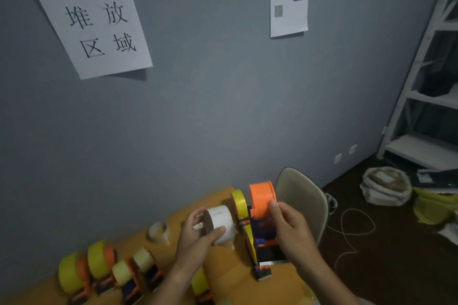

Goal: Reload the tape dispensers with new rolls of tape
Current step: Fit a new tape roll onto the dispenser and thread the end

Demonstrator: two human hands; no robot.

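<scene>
Left hand (198, 233) grips the white tape roll (220, 224), core axis pointing right at the open orange-and-yellow plastic dispenser (260, 218) just beside it, clutched by right hand (290, 228) near the orange table's (230, 265) far edge.

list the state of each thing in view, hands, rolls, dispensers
left hand: gripping the white roll
white roll: held above the table, not in a dispenser
right hand: gripping the orange dispenser
orange dispenser: held upright, yellow cover swung open
clear roll: loose on the table
four dispensers: loaded, in a row
</scene>
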